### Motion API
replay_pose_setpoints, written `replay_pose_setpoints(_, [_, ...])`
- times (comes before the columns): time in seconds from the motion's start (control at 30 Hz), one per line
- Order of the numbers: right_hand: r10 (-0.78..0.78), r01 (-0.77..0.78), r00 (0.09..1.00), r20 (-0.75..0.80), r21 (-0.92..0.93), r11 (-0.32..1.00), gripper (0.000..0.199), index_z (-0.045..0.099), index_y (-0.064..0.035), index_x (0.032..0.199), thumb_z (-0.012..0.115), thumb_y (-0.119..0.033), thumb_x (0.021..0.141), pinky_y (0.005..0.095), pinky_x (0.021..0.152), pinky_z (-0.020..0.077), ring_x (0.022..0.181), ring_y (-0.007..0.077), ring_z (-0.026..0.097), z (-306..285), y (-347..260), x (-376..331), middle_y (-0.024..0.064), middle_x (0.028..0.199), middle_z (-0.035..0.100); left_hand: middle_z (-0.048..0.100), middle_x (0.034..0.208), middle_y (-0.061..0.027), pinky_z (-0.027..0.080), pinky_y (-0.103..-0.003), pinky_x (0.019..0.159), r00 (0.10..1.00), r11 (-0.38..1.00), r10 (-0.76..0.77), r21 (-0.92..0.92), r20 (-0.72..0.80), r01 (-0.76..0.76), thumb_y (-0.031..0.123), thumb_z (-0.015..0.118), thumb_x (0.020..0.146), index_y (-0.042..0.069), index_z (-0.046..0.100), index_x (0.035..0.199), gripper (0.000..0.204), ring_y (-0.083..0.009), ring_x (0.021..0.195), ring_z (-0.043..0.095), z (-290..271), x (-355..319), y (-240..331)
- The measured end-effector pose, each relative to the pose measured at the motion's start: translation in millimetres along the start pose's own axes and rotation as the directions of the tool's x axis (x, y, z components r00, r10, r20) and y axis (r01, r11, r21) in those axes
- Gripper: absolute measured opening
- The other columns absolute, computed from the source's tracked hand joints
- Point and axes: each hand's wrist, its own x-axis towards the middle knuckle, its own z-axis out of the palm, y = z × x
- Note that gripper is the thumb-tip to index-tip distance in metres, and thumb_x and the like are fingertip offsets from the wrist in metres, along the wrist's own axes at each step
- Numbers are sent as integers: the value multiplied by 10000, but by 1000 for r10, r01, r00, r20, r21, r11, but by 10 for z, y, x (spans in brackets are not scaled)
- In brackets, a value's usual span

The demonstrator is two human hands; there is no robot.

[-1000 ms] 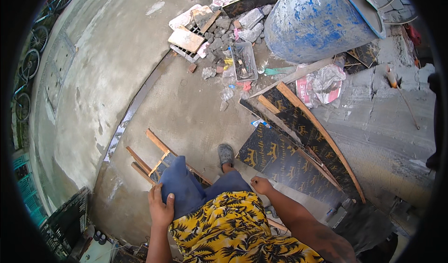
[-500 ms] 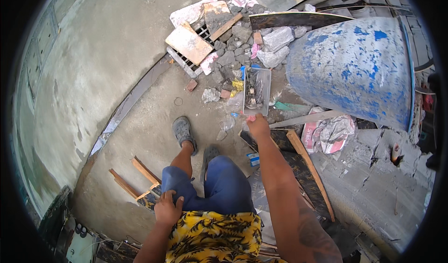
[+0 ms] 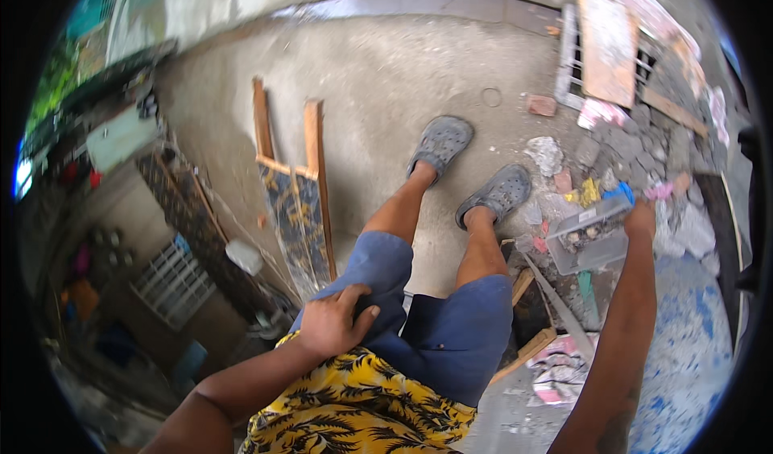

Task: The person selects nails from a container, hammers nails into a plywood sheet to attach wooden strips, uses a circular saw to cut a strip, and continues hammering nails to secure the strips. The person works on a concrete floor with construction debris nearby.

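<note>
My right hand [image 3: 641,219] has its fingers closed on the far right edge of a clear rectangular plastic container [image 3: 605,254]. Small dark bits lie inside the container, too small to make out. It sits tilted low beside the rubble, with a blue scrap [image 3: 618,191] just past it and a yellow scrap [image 3: 590,191] to its left. My left hand [image 3: 338,322] rests on my left thigh, thumb apart from the fingers, holding nothing.
A wooden form panel [image 3: 296,220] with two prongs lies to the left. Broken concrete [image 3: 640,152] and a grate [image 3: 570,55] under slabs are at the far right. A blue-and-white drum [image 3: 684,349] lies at the near right, beside a crumpled paper sack [image 3: 560,371].
My view has swung left, so the rubble and drum now sit farther right. My right hand stays at the container, now gripping its far right edge. My left hand remains on my thigh.
</note>
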Motion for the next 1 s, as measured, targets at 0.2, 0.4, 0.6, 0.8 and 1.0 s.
replay_pose_setpoints(0.2, [-298, 350, 870, 392, -68, 934, 698, 683, 36, 1248, 916, -355, 719, 477, 1044, 547, 1248, 435, 647, 15, -217, -442, 288, 1301, 684, 754, 942, -202, 571, -496, 832, 957, 959, -254, -95, 143, 269, 455, 668, 974, 101, 642, 1248, 449, -394, 904, 742, 528, -346, 15])
replay_pose_setpoints(0.4, [-430, 521, 828, 360, -210, 827, 423, 629, 21, 1237, 667, -293, 956, 536, 943, 555, 1137, 485, 680, 632, 926, -1185, 338, 1155, 707, 745, 1053, -180, 566, -469, 866, 973, 907, -230, -359, 16, 220, 456, 657, 988, 93, 624, 1285, 470, -373, 986, 726, 672, -571, -231])
replay_pose_setpoints(0.6, [-54, -26, 989, 136, 529, 848, 365, 633, -5, 1295, 653, -205, 990, 460, 656, 570, 695, 339, 749, -665, -598, -3570, 261, 882, 727, 701, 1112, -199, 544, -461, 921, 910, 657, -378, -643, 172, 394, 462, 639, 1008, 64, 588, 1336, 518, -369, 1066, 696, 1217, -1007, -612])
replay_pose_setpoints(0.8, [-446, 216, 864, 234, 627, 749, 489, 552, 13, 1439, 678, -191, 1013, 287, 439, 447, 547, 132, 593, -1805, -1571, -4207, 58, 731, 625, 615, 1355, -252, 487, -497, 1054, 954, 580, -299, -798, -20, 165, 461, 624, 1008, 4, 518, 1428, 629, -424, 1266, 601, 1526, -645, -955])
replay_pose_setpoints(1.0, [-676, 366, 550, 490, 586, 723, 441, 645, 7, 1378, 691, -191, 987, 269, 402, 364, 524, 104, 577, -2219, -3968, -4690, 42, 721, 655, 666, 1290, -232, 503, -474, 1020, 883, 386, -468, -907, -35, 168, 469, 646, 994, 43, 543, 1424, 615, -400, 1191, 654, 1670, -990, -1863])
